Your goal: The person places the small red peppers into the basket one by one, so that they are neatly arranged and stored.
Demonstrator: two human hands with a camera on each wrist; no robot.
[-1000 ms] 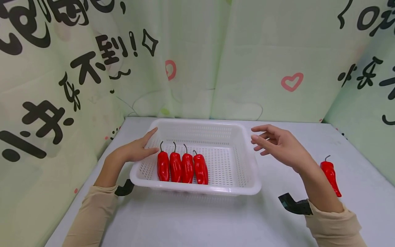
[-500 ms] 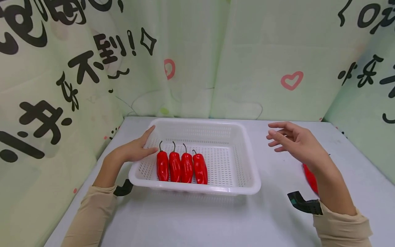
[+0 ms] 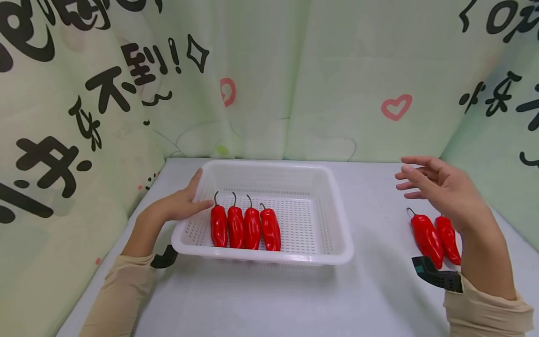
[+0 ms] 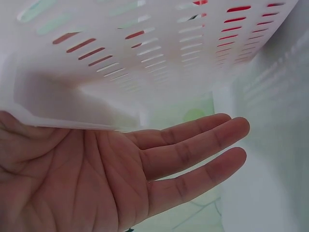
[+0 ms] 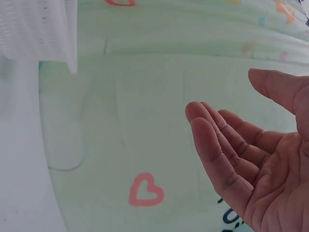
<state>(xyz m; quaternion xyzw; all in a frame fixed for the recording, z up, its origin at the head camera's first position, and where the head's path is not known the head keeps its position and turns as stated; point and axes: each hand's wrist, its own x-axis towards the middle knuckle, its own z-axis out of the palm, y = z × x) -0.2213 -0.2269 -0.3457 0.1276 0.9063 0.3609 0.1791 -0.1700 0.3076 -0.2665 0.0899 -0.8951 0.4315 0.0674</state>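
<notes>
A white plastic basket (image 3: 313, 259) with slotted walls stands on the table, holding several red peppers (image 3: 252, 228) in a row on its left side. My left hand (image 3: 181, 204) rests at the basket's left rim, thumb over the edge. In the left wrist view its fingers (image 4: 193, 150) stretch out straight along the outside of the basket wall. Off to the right, my right hand (image 3: 446, 189) hovers with loosely bent fingers and nothing in it. Below it lie two more red peppers, a nearer one (image 3: 426, 236) and another (image 3: 448, 239) partly hidden by the wrist.
A white table (image 3: 269, 299) carries everything. Pale green curtains (image 3: 337, 84) with black lettering and pink hearts enclose the back and both sides. Black wrist mounts (image 3: 436, 275) jut from the sleeves.
My right hand has moved right, away from the basket, and both loose peppers now show beside its wrist. The left hand stays at the basket rim; the view has shifted slightly.
</notes>
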